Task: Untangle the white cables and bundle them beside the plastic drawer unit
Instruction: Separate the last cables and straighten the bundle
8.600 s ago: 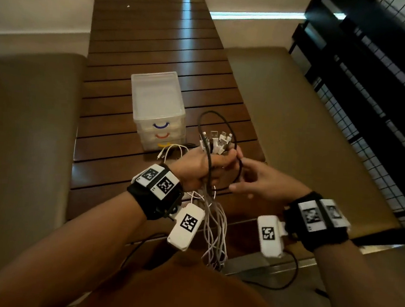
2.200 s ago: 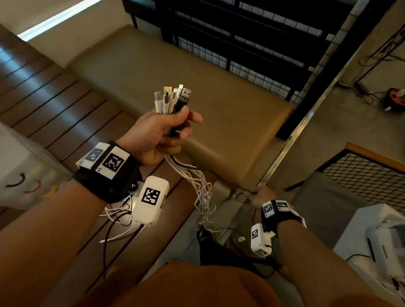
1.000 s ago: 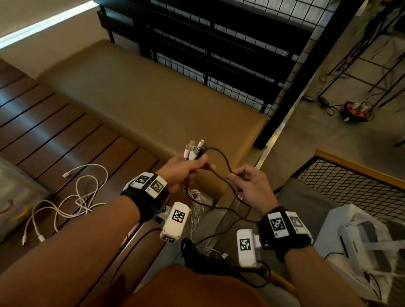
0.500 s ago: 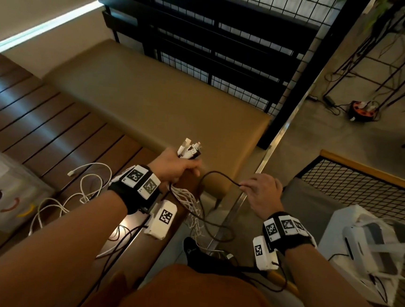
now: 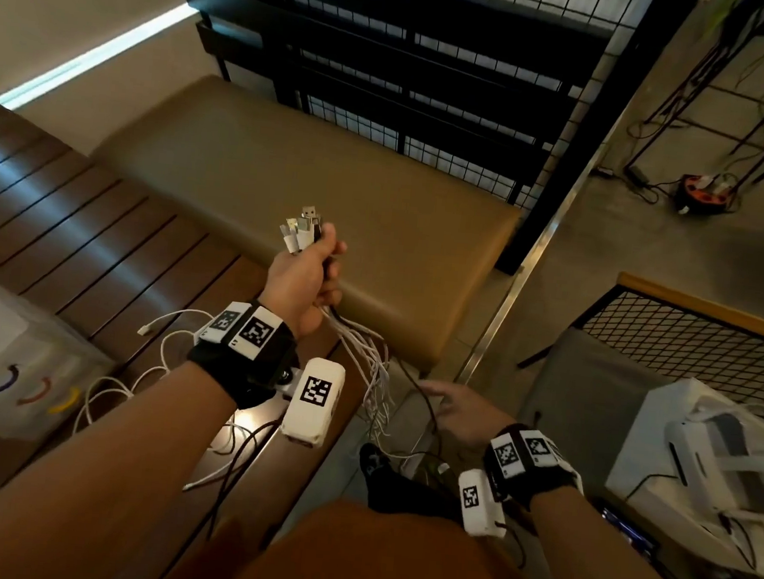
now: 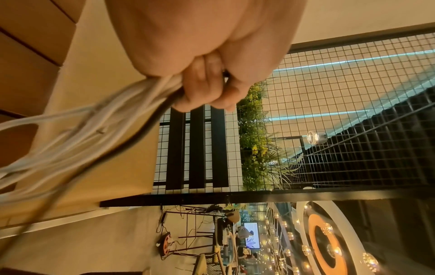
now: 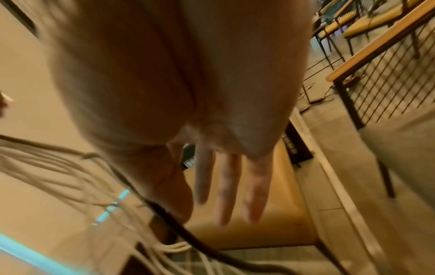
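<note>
My left hand point(image 5: 307, 278) grips a bunch of white cables with one black cable among them, their plugs point(image 5: 300, 231) sticking up above my fist. The white cables point(image 5: 373, 371) hang tangled from that fist past the table's edge. The left wrist view shows the fingers point(image 6: 207, 89) curled round the white strands point(image 6: 82, 130) and the black cable point(image 6: 141, 134). My right hand point(image 5: 457, 411) is lower, with its fingers point(image 7: 228, 186) straight; the black cable point(image 7: 188, 236) passes by the thumb. The plastic drawer unit point(image 5: 5, 348) stands at far left, with a loose white cable point(image 5: 152, 361) beside it.
The slatted wooden table point(image 5: 76, 225) lies to the left, with a padded tan bench point(image 5: 334, 183) beyond it. A black mesh railing point(image 5: 437, 63) stands behind. A white device point(image 5: 715, 466) sits at lower right, and an orange cable reel point(image 5: 702, 192) is on the floor.
My left hand has lifted the cable bunch higher. My right hand has let go of the black cable loop and dropped lower with its fingers straightened.
</note>
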The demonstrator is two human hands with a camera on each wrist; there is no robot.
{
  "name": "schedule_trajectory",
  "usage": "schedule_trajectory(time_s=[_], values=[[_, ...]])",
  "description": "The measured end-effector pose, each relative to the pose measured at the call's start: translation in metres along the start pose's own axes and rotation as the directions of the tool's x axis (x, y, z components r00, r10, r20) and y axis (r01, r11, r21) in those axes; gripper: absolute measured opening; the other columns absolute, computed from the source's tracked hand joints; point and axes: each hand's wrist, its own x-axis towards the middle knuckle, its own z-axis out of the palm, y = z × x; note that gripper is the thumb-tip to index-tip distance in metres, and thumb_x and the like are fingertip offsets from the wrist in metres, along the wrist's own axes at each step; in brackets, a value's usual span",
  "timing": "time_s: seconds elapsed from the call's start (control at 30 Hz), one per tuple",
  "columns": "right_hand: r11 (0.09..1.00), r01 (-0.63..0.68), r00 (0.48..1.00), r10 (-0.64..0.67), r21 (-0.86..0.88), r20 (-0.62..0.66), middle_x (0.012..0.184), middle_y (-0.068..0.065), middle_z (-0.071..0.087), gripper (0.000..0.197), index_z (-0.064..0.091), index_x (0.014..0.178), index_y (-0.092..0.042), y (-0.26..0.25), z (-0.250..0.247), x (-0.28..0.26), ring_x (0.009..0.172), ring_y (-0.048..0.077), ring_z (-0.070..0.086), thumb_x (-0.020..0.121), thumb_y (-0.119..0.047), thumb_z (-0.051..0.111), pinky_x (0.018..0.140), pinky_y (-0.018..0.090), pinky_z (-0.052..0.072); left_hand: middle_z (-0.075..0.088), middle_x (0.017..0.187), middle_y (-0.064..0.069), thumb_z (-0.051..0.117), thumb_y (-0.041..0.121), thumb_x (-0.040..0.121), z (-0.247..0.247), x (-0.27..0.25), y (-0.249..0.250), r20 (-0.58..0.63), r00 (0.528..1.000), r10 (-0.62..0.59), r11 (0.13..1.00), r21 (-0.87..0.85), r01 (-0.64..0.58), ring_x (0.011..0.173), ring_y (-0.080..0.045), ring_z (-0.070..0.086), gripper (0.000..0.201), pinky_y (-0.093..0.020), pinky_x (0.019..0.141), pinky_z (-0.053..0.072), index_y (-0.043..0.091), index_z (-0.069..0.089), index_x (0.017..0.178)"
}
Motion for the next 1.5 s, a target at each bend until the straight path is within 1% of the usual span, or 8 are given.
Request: schedule_trajectory(time_s=[0.3, 0.53, 0.73, 0.87, 0.97, 1.13, 1.27, 1.5], values=[[0.997, 0.079, 0.994, -0.079, -0.005, -0.077, 0.1, 0.009, 0.069, 0.019, 0.069, 0.095, -0.023, -0.017, 0.004, 0.005, 0.097, 0.028, 0.063, 0.098, -0.028, 0.052, 0.092, 0.043, 0.047, 0.049, 0.057, 0.004, 0.054, 0.043, 0.094, -0.003, -0.002, 0.01, -0.014, 0.999, 0.031, 0.997, -0.069, -0.031, 0.04, -0.005, 0.034, 0.031, -0.019, 0.034, 0.026, 0.018, 0.053, 0.076], [0.948, -0.168, 0.96, 0.095, -0.269, -0.265, 0.134, 0.013, 0.052, 0.043, 0.053, 0.134, -0.017, -0.007, 0.013, 0.039, 0.124, 0.03, 0.051, 0.091, -0.013, 0.056, 0.103, 0.035, 0.043, 0.05, 0.059, 0.004, 0.05, 0.042, 0.096, -0.001, -0.018, 0.018, 0.194, 0.98, 0.031, 0.999, 0.018, -0.035, 0.039, -0.004, 0.029, 0.032, -0.017, 0.035, 0.025, 0.016, 0.052, 0.077], [0.977, 0.209, 0.966, -0.2, 0.038, -0.161, 0.152, -0.007, 0.023, 0.097, 0.017, 0.152, -0.033, -0.093, -0.017, -0.012, 0.136, 0.01, 0.025, 0.076, -0.015, 0.076, 0.108, 0.034, 0.031, 0.045, 0.054, 0.003, 0.047, 0.042, 0.097, 0.006, -0.027, 0.0, 0.223, 0.975, 0.021, 0.999, 0.042, -0.031, 0.04, -0.006, 0.029, 0.039, -0.019, 0.039, 0.027, 0.015, 0.048, 0.07], [0.943, 0.325, 0.943, -0.318, 0.067, -0.101, 0.116, -0.011, 0.061, 0.053, 0.059, 0.118, -0.032, -0.133, 0.008, -0.009, 0.103, 0.002, 0.055, 0.071, -0.034, 0.083, 0.094, 0.03, 0.046, 0.039, 0.051, 0.004, 0.045, 0.047, 0.096, 0.014, -0.032, -0.003, 0.275, 0.961, 0.03, 1.0, -0.001, -0.031, 0.042, -0.008, 0.028, 0.044, -0.022, 0.044, 0.022, 0.017, 0.045, 0.064], [0.976, 0.206, 0.963, -0.19, 0.069, -0.193, 0.061, -0.002, 0.054, 0.035, 0.055, 0.058, -0.028, -0.122, 0.033, 0.009, 0.057, 0.012, 0.05, 0.085, -0.047, 0.066, 0.063, 0.045, 0.045, 0.034, 0.048, 0.006, 0.044, 0.046, 0.094, 0.01, -0.037, 0.014, 0.405, 0.912, 0.071, 0.996, 0.018, -0.086, 0.042, -0.008, 0.025, 0.042, -0.023, 0.044, 0.018, 0.019, 0.042, 0.063], [0.979, -0.165, 0.985, 0.159, -0.118, -0.062, 0.103, 0.001, 0.063, 0.042, 0.051, 0.115, -0.018, -0.083, 0.03, 0.009, 0.094, 0.017, 0.056, 0.092, -0.053, 0.053, 0.089, 0.032, 0.045, 0.032, 0.046, 0.005, 0.044, 0.04, 0.097, -0.015, -0.033, 0.038, 0.407, 0.908, 0.1, 0.982, 0.106, -0.155, 0.039, -0.009, 0.024, 0.041, -0.022, 0.039, 0.02, 0.017, 0.045, 0.064], [0.84, -0.215, 0.953, 0.291, -0.499, 0.08, 0.097, 0.003, 0.07, 0.071, 0.066, 0.097, -0.018, -0.06, 0.034, 0.026, 0.094, 0.024, 0.064, 0.069, -0.082, 0.053, 0.09, 0.041, 0.051, 0.048, 0.052, 0.008, 0.053, 0.018, 0.096, -0.021, -0.037, 0.027, 0.458, 0.887, 0.065, 0.942, 0.265, -0.206, 0.04, -0.004, 0.031, 0.012, -0.017, 0.037, 0.028, 0.009, 0.061, 0.091], [0.828, -0.019, 0.99, 0.093, -0.56, 0.104, 0.119, -0.002, 0.06, 0.039, 0.059, 0.124, -0.02, -0.117, 0.0, 0.03, 0.112, 0.018, 0.056, 0.086, -0.011, 0.066, 0.094, 0.032, 0.049, 0.059, 0.066, 0.008, 0.049, 0.003, 0.095, -0.055, -0.041, 0.015, 0.379, 0.924, 0.039, 0.931, 0.321, -0.171, 0.052, -0.004, 0.037, 0.02, -0.013, 0.042, 0.028, -0.004, 0.062, 0.109]])
